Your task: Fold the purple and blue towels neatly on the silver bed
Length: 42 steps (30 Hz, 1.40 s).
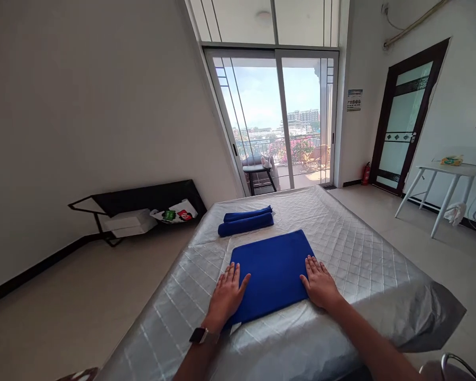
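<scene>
A blue cloth [273,270], folded into a flat rectangle, lies on the silver quilted cover [357,248] of a table or bed. A small white tag [235,328] sticks out at its near left corner. My left hand [228,288] rests flat on the cloth's left edge, fingers spread and thumb pointing inward. On the right edge lies my right hand [319,280], also flat with its fingers stretched out. Just beyond are two rolled blue cloths [246,221], side by side and touching neither hand.
A black rack [143,198] against the left wall holds a white box [129,222] and a printed bag [176,212]. Sliding glass doors [277,121] stand ahead. At right are a white table [452,169], a dark-framed door [410,116] and a fire extinguisher [365,173].
</scene>
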Each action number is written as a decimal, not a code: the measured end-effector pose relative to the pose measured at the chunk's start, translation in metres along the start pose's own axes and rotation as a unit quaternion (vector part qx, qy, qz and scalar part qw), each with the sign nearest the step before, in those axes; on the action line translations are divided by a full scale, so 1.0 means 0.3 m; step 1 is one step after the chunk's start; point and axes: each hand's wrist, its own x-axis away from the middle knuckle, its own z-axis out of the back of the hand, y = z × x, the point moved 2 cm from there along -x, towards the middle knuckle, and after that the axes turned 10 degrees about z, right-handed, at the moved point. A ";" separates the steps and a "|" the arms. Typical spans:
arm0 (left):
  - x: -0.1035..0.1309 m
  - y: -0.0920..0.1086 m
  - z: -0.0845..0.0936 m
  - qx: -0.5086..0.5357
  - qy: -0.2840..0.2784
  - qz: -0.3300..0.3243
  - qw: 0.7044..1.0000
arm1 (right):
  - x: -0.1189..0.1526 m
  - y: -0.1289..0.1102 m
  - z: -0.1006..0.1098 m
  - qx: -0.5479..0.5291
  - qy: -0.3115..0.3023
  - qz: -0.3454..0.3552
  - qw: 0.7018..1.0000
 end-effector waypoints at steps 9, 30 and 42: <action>0.078 0.560 0.091 0.068 -0.031 -0.223 0.972 | 0.005 -0.001 -0.012 0.010 0.015 0.014 1.000; 0.202 -0.012 0.001 0.048 -0.071 -0.027 0.996 | 0.003 -0.001 0.012 0.008 -0.021 -0.014 1.000; 0.212 0.017 -0.027 0.080 -0.030 -0.024 0.996 | -0.111 0.026 0.129 0.019 -0.085 0.010 0.996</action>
